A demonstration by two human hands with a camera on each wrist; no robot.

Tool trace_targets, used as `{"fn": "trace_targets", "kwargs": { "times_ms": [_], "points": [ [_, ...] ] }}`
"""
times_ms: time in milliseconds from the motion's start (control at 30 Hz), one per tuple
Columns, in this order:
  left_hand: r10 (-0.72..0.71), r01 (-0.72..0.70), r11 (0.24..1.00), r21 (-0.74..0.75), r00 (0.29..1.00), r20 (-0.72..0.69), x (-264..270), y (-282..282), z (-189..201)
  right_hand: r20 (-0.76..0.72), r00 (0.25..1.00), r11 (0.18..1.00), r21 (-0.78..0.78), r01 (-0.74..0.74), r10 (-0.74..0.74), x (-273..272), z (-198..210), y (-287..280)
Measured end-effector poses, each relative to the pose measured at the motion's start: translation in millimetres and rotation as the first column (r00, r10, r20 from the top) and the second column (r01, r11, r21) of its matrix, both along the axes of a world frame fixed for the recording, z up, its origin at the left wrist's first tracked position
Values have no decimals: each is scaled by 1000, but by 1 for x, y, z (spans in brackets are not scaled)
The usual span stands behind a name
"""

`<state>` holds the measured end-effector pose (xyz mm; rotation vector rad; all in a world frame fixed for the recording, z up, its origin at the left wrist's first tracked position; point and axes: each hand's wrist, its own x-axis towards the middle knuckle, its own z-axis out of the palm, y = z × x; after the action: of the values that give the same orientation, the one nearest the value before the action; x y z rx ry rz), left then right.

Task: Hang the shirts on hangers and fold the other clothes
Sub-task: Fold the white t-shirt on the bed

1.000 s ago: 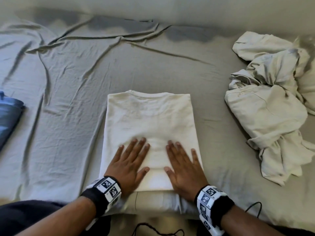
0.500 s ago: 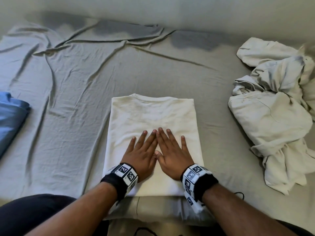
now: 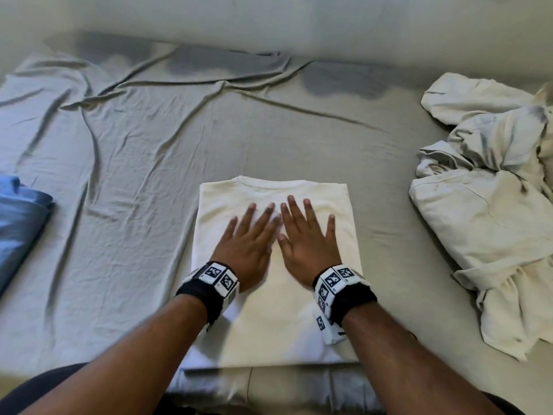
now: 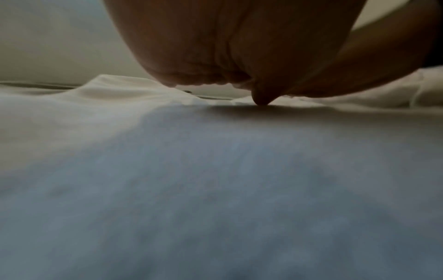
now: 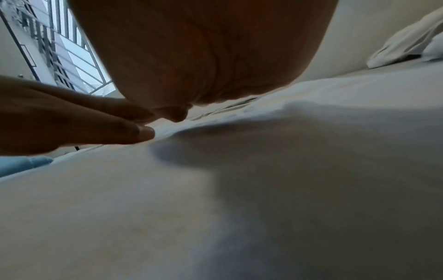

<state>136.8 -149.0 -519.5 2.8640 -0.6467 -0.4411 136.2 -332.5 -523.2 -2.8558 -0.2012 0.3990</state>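
A cream T-shirt (image 3: 278, 324), folded into a rectangle, lies on the grey bedsheet (image 3: 143, 181) in front of me. My left hand (image 3: 248, 238) and right hand (image 3: 305, 235) press flat on its upper half, side by side, fingers straight and pointing away from me. The wrist views show each palm low over the pale cloth (image 4: 215, 180) (image 5: 239, 199); the left hand's fingers (image 5: 72, 121) appear in the right wrist view.
A crumpled heap of pale clothes (image 3: 490, 205) lies at the right. Blue folded cloth (image 3: 18, 223) sits at the left edge. The sheet is wrinkled toward the wall (image 3: 269, 19). A barred window (image 5: 59, 47) shows in the right wrist view.
Both hands have slid forward from the near edge of the folded shirt to its upper half, coming together until they lie side by side.
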Motion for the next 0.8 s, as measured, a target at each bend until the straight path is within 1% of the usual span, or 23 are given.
{"fn": "trace_targets", "kwargs": {
  "times_ms": [33,67,133,167,233,267,300,333,367,433,500,533,600,667,700,733,800],
  "points": [
    [-26,26,1000,10,1000,-16,2,-3,-3,-30,999,1000,-8,-11,11,2,-3,0],
    [0,1,1000,30,999,-36,7,-2,-6,-67,998,1000,-20,8,-10,5,-6,-2],
    [154,-150,986,75,987,-55,22,9,-13,-115,988,994,-51,94,-99,14,-13,-14],
    [256,-250,965,81,964,-67,29,18,-15,-122,981,987,-67,144,-151,17,-14,-21],
    [442,-434,896,90,891,-108,41,41,-16,-122,961,967,-93,236,-246,21,-14,-36],
    [504,-495,864,94,854,-128,46,50,-14,-129,950,956,-107,272,-284,22,-12,-42],
    [534,-526,845,91,834,-139,48,56,-11,-141,940,948,-115,298,-312,24,-8,-46],
    [531,-524,848,82,837,-134,48,57,-6,-148,932,942,-114,315,-330,24,-3,-48],
    [497,-492,868,70,861,-109,45,54,0,-144,931,941,-101,322,-334,23,3,-49],
    [367,-364,930,55,929,-56,35,39,13,-108,953,959,-61,278,-283,16,14,-45],
    [196,-194,980,38,979,-53,12,22,24,-60,988,990,-23,141,-142,-2,21,-34],
    [112,-110,994,25,992,-60,-5,15,25,-39,998,998,-7,55,-55,-18,22,-28],
    [-23,23,1000,15,998,-50,-47,6,19,-26,994,994,1,-105,105,-58,20,-17],
    [-89,91,995,32,995,-45,-86,8,4,-81,974,977,-6,-214,213,-97,10,-12],
    [-102,105,993,48,993,-55,-101,13,-3,-104,966,971,-9,-238,236,-114,3,-13],
    [-109,113,992,63,992,-60,-112,20,-7,-95,967,970,-20,-241,238,-125,-3,-17],
    [-91,97,991,90,994,-64,-122,36,-10,-48,983,983,-51,-178,175,-136,-12,-29]
  ]
}}
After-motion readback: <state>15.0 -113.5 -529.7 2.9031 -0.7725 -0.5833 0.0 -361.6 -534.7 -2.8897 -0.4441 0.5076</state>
